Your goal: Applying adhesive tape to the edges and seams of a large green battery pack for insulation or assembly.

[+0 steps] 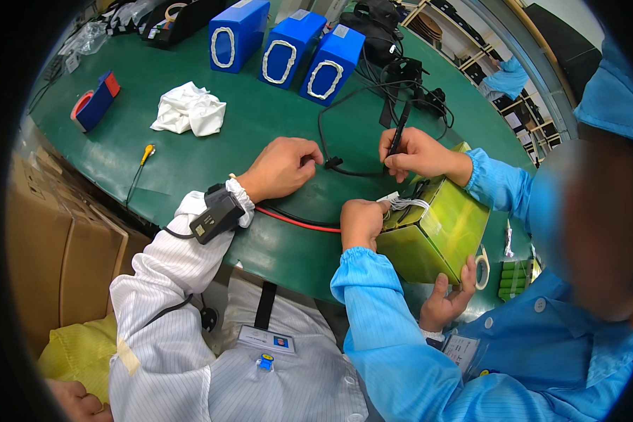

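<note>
My left hand (283,169) lies on the green table (190,162) with its fingers curled, the fingertips at the end of a looping black cable (330,163). A black device is strapped to that wrist. My right hand (446,299) reaches out from under a co-worker's blue sleeve and grips the lower near edge of a yellow-green battery pack (443,235). The co-worker in blue has one hand (362,221) on the pack's white wire bundle (408,204). The co-worker's other hand (415,151) holds a black pen-like tool. A red wire (295,222) runs under my left wrist toward the pack.
Three blue battery packs (288,46) stand at the far side beside a heap of black cables (401,77). A crumpled white cloth (190,109), a red-and-blue tape dispenser (95,102) and a yellow-tipped lead (146,152) lie to the left. Cardboard boxes (63,246) stand below the table's left edge.
</note>
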The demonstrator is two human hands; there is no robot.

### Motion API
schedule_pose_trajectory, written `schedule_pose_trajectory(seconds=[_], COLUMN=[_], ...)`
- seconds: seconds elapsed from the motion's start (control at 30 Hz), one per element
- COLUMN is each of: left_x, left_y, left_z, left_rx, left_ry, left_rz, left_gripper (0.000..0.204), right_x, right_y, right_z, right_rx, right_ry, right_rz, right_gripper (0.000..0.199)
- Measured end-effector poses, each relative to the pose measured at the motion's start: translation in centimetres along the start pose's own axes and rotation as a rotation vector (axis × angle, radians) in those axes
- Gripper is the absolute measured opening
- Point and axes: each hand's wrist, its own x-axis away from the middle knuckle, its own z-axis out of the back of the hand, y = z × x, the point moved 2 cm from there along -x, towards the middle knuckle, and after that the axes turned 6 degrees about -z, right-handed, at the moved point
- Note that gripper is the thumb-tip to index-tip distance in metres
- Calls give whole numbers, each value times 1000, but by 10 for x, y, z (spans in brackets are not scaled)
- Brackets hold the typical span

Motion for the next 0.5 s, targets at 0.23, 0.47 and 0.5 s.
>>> schedule_pose_trajectory(seconds=[0.23, 0.47, 0.5], left_x=[5, 2, 3], left_y=[0, -1, 0], left_z=[4, 1, 3], left_rx=[-9, 0, -2], left_ry=[14, 7, 7], left_rz=[7, 6, 16], left_gripper=[16, 16, 16], right_x=[-29, 5, -7], right_y=[-42, -26, -34], right_z=[-17, -19, 25], right_rx=[1029, 988, 825], right_ry=[-576, -17, 6], right_rz=[593, 840, 1004], right_gripper=[15, 14, 18])
